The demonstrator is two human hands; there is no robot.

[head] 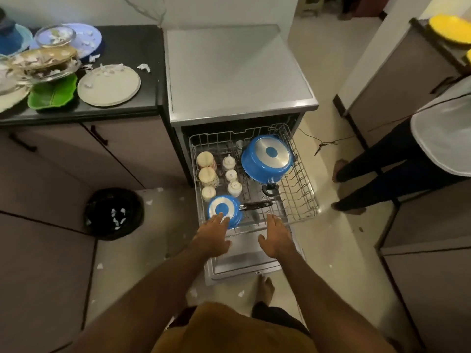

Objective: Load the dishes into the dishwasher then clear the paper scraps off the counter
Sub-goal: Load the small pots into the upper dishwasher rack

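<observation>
Left hand [212, 239] lies flat on blue pan [224, 208]; right hand [276, 238], spread and empty, at rack [302, 189].

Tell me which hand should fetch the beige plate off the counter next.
Probably left. The beige plate sits on the counter to the person's left; the left hand is open and nearer that side, the right hand farther off by the rack.

Head view (wide-angle) looks steeply down — over the dishwasher rack [299, 186].
</observation>
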